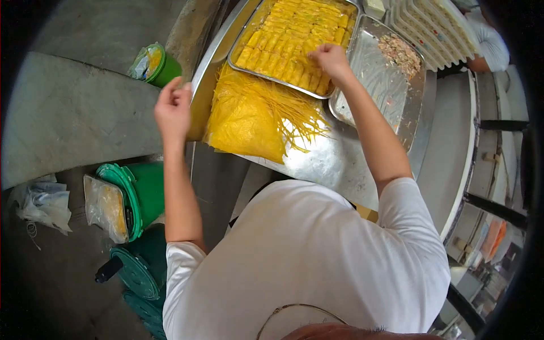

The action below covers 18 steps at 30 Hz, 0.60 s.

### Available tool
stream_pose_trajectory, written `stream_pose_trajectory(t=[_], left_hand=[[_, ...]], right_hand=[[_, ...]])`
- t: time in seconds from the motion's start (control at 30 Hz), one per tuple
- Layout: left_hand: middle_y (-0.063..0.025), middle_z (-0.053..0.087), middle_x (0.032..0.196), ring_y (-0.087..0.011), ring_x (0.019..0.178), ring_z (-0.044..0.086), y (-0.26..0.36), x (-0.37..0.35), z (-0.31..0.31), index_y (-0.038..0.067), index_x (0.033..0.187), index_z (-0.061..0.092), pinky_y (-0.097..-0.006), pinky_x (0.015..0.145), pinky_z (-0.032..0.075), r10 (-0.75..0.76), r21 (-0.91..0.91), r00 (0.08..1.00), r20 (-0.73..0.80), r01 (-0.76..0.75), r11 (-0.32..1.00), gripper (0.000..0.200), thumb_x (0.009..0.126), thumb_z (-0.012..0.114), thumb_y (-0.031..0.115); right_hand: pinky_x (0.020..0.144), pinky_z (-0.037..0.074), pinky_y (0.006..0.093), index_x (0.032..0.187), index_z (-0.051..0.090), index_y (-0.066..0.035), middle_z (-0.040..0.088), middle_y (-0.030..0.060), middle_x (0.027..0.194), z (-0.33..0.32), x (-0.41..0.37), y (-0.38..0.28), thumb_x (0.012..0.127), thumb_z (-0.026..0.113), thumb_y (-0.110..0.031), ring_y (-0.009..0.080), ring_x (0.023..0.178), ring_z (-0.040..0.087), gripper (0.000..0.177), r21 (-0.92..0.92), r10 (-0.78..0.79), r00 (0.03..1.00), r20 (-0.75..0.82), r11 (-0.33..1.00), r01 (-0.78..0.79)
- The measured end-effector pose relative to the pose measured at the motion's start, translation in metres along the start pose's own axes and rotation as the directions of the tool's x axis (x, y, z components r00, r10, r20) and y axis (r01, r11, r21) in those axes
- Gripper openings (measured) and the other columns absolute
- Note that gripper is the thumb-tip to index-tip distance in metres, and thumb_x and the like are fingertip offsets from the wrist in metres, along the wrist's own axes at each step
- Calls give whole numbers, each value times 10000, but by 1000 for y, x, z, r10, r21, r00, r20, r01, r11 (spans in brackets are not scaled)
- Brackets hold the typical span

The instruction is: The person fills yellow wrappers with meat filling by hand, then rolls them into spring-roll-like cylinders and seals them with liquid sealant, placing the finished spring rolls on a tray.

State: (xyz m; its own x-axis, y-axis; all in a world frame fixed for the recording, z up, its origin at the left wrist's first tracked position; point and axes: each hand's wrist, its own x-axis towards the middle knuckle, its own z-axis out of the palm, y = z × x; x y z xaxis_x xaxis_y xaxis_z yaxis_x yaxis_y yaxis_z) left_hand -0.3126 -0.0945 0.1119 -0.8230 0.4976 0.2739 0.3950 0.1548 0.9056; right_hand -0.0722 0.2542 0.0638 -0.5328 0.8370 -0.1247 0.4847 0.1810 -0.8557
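My left hand (173, 110) is raised at the metal table's left edge, fingers loosely bent and apart, with nothing visible in it. My right hand (333, 61) is over the lower right part of a metal tray (272, 76) filled with rows of yellow rolls (283, 42). Its fingers are pinched together; whatever is between them is too small to make out. Below the tray lies a stack of thin yellow sheets (243, 122) with shredded strips (300, 122) at its right side.
A second metal tray (377, 79) holds a chopped mixture (401, 54). Stacked white trays (433, 28) stand at the upper right, beside another person's arm (480, 63). Green bins (148, 190) and a small green bucket (165, 69) are at the left.
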Motion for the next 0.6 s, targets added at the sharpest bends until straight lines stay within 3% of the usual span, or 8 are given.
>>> stream_pose_trajectory(t=[0.07,0.13,0.17,0.27,0.3,0.33,0.43,0.6], left_hand=[[71,624,779,-22,695,513,-9,14,-22,-25,1275,729,-218,623,442,-49,94,995,-82,57,994,352,1000,791,186],[65,634,786,-28,691,518,-27,19,-28,-27,1275,730,-225,625,447,-95,102,991,-90,104,989,358,997,793,189],[59,645,792,-34,687,523,-38,20,-30,-30,1275,731,-231,626,452,-134,102,986,-96,144,984,365,994,795,193],[15,690,834,-52,731,595,-52,13,-28,-46,1317,698,-240,648,488,-223,177,974,-32,225,958,378,1030,761,192],[-16,727,837,-86,725,641,-56,13,-28,-10,1305,725,-285,652,521,-123,262,990,-67,137,955,380,1011,779,226],[-16,727,837,-86,725,641,-42,9,-24,-10,1305,725,-285,652,521,-136,261,988,-74,151,954,380,1011,779,226],[-79,759,833,-190,745,731,-13,1,-11,55,1253,764,-358,723,579,51,544,998,-46,-18,839,399,941,815,298],[-87,767,845,-246,749,745,-11,1,-8,73,1231,771,-394,726,590,131,602,991,-17,-94,793,370,943,793,305]], right_hand=[[619,553,431,843,717,32,748,159,802,11,30,2,911,775,-224,260,688,712,271,69,79,996,32,994,-81],[502,493,422,745,657,24,706,151,726,31,53,6,931,754,-185,244,587,668,295,325,250,966,60,911,-256],[455,458,409,690,622,21,680,156,679,38,68,17,937,740,-162,233,513,624,329,236,278,947,160,921,-310],[458,453,397,689,634,36,682,154,669,43,67,9,928,739,-155,216,479,591,323,71,340,928,154,933,-354],[458,453,397,689,634,36,682,154,669,39,68,4,928,739,-155,216,479,591,323,60,344,925,161,932,-357],[455,450,396,700,645,49,692,165,677,32,70,0,927,741,-158,213,483,592,322,-20,322,922,215,945,-326],[449,441,392,728,668,65,696,169,674,29,69,-6,927,745,-168,209,484,591,316,-125,302,917,259,952,-278],[441,442,370,738,676,56,669,145,639,39,71,-1,926,756,-168,209,480,593,303,-52,281,936,210,960,-277]])
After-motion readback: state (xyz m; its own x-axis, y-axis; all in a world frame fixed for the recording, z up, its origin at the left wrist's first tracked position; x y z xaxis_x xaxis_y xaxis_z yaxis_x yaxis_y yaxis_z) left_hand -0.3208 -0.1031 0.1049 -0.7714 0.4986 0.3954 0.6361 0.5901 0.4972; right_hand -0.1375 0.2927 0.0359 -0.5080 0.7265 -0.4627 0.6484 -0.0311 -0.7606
